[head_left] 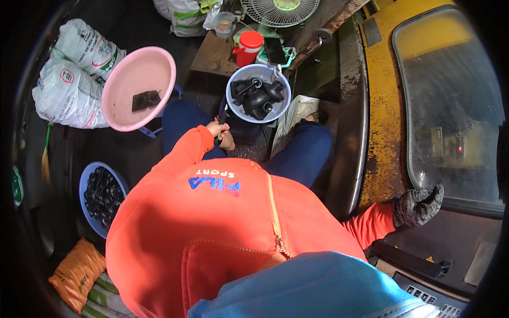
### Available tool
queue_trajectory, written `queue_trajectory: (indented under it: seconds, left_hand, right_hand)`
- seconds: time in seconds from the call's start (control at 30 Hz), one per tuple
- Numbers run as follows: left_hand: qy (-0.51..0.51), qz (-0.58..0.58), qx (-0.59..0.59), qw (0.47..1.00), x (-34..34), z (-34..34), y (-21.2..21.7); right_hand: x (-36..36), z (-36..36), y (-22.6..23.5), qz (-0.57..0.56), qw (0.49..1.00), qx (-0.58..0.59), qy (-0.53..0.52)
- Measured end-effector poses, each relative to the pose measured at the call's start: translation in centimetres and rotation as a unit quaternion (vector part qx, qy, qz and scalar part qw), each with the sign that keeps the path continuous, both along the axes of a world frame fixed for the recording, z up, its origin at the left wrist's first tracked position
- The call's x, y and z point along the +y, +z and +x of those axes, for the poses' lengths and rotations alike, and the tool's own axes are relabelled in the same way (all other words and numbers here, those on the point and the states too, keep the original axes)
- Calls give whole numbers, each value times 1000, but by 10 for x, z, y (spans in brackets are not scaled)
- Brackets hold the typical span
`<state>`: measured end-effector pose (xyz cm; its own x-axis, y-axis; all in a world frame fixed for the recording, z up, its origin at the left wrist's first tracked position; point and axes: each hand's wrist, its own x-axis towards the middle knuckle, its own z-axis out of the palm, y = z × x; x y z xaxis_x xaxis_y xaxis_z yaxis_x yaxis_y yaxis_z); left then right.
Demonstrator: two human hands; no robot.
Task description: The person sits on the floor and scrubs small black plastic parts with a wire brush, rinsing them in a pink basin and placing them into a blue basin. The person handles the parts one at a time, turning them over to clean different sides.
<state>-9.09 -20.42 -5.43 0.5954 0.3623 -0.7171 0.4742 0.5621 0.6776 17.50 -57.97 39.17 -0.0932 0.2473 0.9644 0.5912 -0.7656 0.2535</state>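
My left hand [216, 129] is bare and closed around a slim black object [222, 113], whose kind I cannot make out. It is between my knees, just below a blue-grey basin [259, 120] holding several black moulded parts [258, 97]. On the right, my right hand [419, 205] wears a dark grey knitted glove. Its fingers reach out beside the lower edge of the window in the yellow machine door [383, 127], with nothing visible in them. Whether it touches the door I cannot tell.
A pink basin [119, 98] with a dark block [146, 100] stands left. Another blue basin [86, 212] of black parts sits lower left. White sacks [69, 90], an orange bag [78, 270], a red jug [248, 49], a phone [274, 51] and a fan [280, 10] surround me. A handle [419, 263] juts out lower right.
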Motion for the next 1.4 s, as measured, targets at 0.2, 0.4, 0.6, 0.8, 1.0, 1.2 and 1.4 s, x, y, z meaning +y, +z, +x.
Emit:
queue_trajectory:
  seconds: [0.2,0.4,0.6,0.8,1.0,1.2,1.4]
  left_hand:
    - [9,18,-9,1000,-7,-2,28]
    - [-6,-9,-110,994,-17,2,82]
    - [1,-66,-336,940,-38,36,176]
    - [-25,-115,-324,939,-79,74,206]
    - [-72,260,-117,956,-21,94,133]
    - [-21,203,178,963,26,167,40]
    - [199,222,107,948,-8,186,30]
  right_hand:
    - [5,-2,4,-16,1000,-25,-10]
    - [8,-5,-11,52,990,74,105]
    - [92,-33,-64,38,897,352,266]
    - [171,-91,-217,-338,589,684,268]
    - [170,-71,-260,269,249,857,362]
    - [172,-72,-274,90,423,852,294]
    - [159,-76,-290,-65,581,728,359]
